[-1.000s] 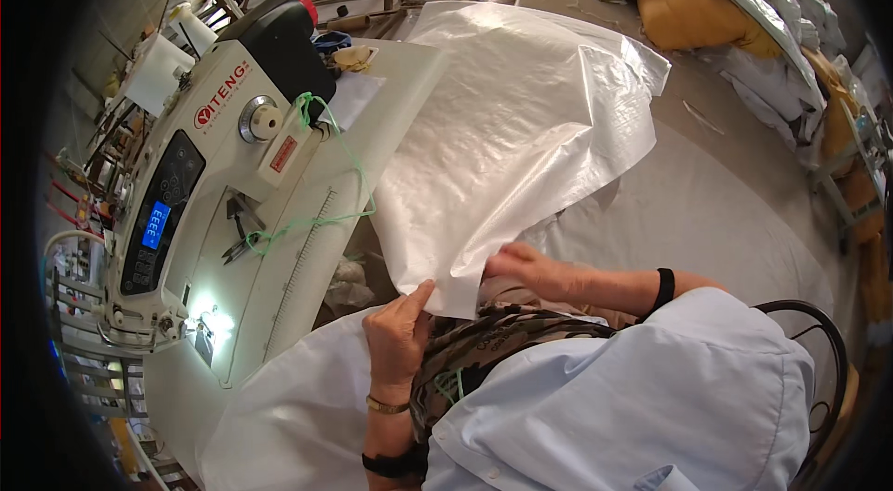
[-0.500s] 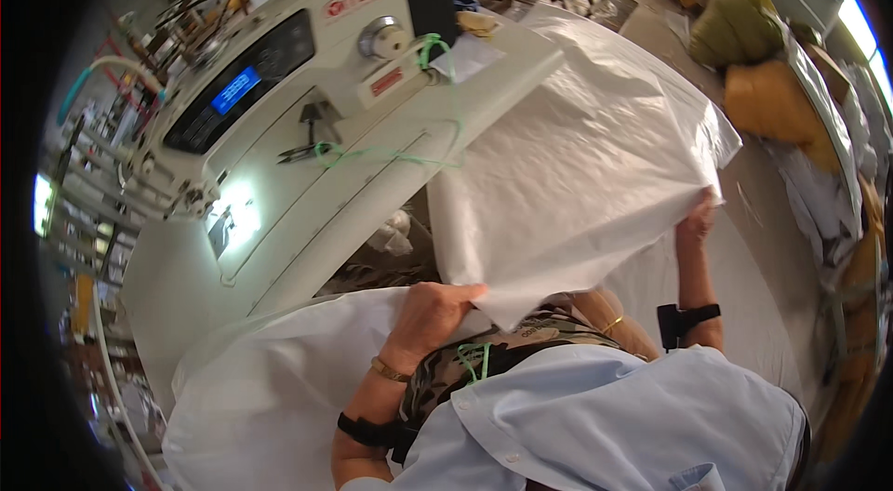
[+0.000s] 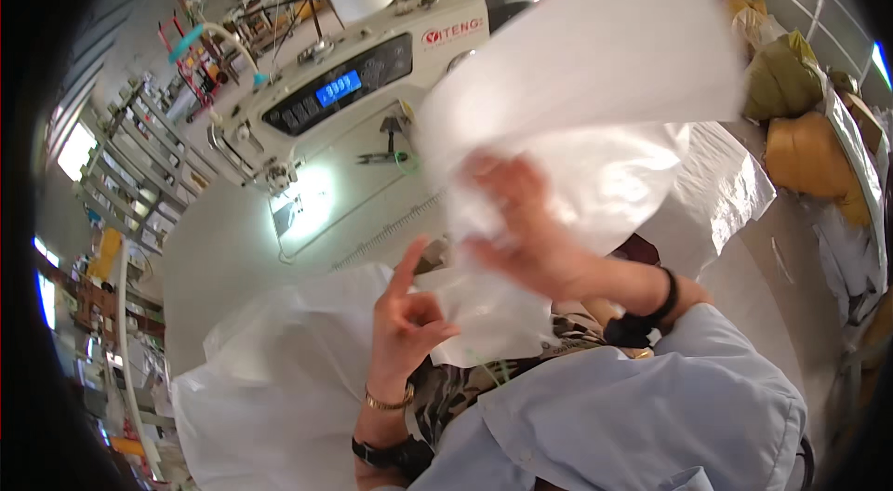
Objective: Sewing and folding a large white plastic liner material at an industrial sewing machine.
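- Above my lap, beside the sewing machine (image 3: 433, 63), a white sheet (image 3: 633, 54) billows up, blurred, screening the machine's far right end.
- My right hand (image 3: 521, 221) is a blur against the sheet's near side, its thumb apart from the fingers; I cannot tell whether it grips the material.
- My left hand (image 3: 409, 319) is just left of it, bare and parted, forefinger pointing up and thumb out to the right, pinching nothing.
- A gold bracelet (image 3: 389, 400) circles my left wrist; a black band (image 3: 665, 300) rings my right.
- Over the pale worktop (image 3: 219, 240), a bright lamp glows at the machine's needle end, near a small black tool (image 3: 379, 158).
- White cloth (image 3: 279, 351) spills across the worktop's near edge, left of my camouflage-patterned clothing (image 3: 456, 393).
- Beyond, at right, sit a green bundle (image 3: 781, 77) and an orange one (image 3: 814, 156).
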Available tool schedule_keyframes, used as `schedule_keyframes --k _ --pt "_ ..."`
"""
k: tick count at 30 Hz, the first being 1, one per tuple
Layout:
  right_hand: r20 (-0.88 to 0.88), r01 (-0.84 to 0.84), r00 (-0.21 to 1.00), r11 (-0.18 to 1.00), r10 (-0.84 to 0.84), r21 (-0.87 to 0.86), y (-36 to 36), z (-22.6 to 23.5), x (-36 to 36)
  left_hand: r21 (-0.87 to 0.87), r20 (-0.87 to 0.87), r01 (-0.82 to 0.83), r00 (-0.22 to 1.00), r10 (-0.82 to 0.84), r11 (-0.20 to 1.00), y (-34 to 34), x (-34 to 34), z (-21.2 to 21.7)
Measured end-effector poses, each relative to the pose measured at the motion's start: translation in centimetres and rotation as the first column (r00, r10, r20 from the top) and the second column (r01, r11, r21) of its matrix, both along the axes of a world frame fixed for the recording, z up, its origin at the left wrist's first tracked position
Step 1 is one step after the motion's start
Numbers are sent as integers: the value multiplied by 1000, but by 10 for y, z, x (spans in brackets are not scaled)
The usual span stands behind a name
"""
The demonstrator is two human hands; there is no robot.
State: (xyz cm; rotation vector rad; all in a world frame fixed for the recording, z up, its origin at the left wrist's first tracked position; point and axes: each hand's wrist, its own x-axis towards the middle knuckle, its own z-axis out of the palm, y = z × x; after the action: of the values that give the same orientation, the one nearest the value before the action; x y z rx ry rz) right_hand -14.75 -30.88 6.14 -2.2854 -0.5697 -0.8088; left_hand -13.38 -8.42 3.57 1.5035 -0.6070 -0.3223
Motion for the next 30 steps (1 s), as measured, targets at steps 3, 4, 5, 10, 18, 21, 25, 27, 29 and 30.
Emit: schedule_keyframes --k 3,4,5,10,18,21,25,27,29,30 --pt "-27 -161 987 984 159 -77 74 -19 -1 -34 123 -236 963 238 971 40 -6 0" --pt "-42 -249 968 968 247 -41 92 -21 -6 -35 112 -347 931 348 937 50 -13 -3" --pt "-53 -281 959 959 280 -22 106 -27 -10 -38 99 -441 891 443 897 55 -17 -6" --pt "-173 -568 820 812 546 -133 129 -40 -15 109 212 -793 608 765 599 152 -35 -74" --pt "170 55 985 938 4 -343 49 -17 41 -100 -159 -933 358 920 346 202 -63 1" --pt "-276 -210 958 840 75 -500 54 -12 21 -115 -139 -959 273 952 258 255 -83 14" --pt "-224 -295 951 852 215 -433 73 -17 38 -63 -83 -980 193 978 188 332 -86 8" --pt "117 -160 964 872 239 -462 93 -22 66 32 22 -989 148 989 147 378 -77 -19" --pt "135 -212 940 845 314 -491 107 -42 91 123 142 -989 95 985 78 418 -79 -32" --pt "156 -237 918 820 364 -520 118 -52 104 164 204 -986 66 977 33 440 -87 -30"
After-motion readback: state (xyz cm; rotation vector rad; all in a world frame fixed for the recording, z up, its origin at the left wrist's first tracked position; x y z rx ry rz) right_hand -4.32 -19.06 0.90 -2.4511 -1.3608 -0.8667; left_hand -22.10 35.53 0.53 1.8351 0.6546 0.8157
